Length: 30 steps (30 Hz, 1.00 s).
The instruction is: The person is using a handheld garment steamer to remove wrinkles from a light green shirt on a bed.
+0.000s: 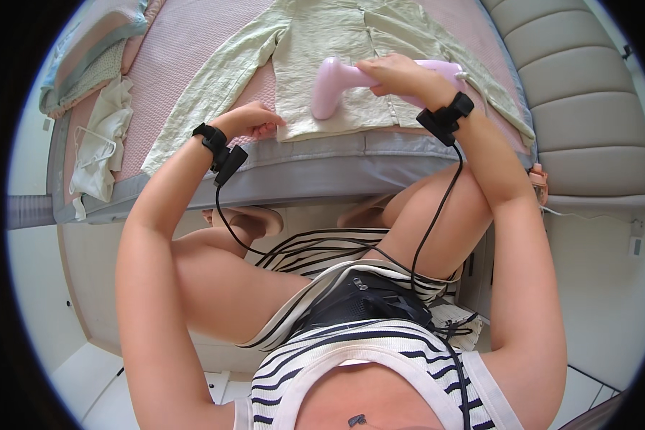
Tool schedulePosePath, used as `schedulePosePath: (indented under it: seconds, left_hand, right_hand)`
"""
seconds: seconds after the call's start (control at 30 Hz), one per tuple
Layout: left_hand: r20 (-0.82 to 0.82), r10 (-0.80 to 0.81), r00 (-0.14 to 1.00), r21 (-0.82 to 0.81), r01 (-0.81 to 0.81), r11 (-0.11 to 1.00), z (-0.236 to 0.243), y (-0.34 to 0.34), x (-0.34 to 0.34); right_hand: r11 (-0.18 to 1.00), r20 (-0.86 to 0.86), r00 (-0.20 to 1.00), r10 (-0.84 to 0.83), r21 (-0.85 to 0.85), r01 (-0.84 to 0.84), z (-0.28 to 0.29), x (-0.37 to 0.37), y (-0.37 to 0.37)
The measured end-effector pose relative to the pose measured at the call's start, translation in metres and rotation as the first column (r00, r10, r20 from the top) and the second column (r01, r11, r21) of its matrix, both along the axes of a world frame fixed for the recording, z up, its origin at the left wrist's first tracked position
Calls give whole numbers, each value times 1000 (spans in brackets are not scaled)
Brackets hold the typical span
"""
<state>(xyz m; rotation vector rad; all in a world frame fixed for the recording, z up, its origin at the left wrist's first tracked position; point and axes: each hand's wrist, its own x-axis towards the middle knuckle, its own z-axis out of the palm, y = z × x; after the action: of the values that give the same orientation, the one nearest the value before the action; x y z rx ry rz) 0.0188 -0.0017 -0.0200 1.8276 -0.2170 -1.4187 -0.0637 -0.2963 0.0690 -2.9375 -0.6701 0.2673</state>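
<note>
A pale green long-sleeved shirt (312, 79) lies spread on the bed, its hem toward me. My right hand (401, 75) is wrapped round the handle of a pink handheld garment steamer (330, 89). The steamer's head rests on or just over the shirt near the hem; I cannot tell whether it touches. A cord leaves the handle's right end. At the left corner of the hem, my left hand (254, 120) is closed, its fingertips pinching the fabric edge.
The bed has a pink quilted cover (186, 79) and a grey-blue side (308, 161). A white garment with a hanger (93, 150) lies at the left, below folded bedding (97, 50). The padded grey headboard (588, 93) stands right, near a pink bottle (537, 183).
</note>
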Motion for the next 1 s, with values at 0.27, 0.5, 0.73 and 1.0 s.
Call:
schedulePosePath:
  seconds: [0.27, 0.5, 0.73, 1.0]
  left_hand:
    - [147, -34, 989, 65, 25, 998, -2, -9, -2]
    - [117, -39, 992, 54, 33, 998, -12, -5, 4]
    - [73, 20, 997, 97, -27, 995, -3, -10, 0]
    - [125, -38, 991, 113, 23, 993, -11, -12, 7]
  right_hand:
    - [971, 84, 996, -22, -234, 41, 1, -2, 12]
    - [968, 132, 991, 38, -250, -4, 4, -4, -4]
    - [965, 120, 993, -9, -259, 40, 2, -6, -1]
    - [975, 128, 992, -6, -221, 34, -1, -4, -3]
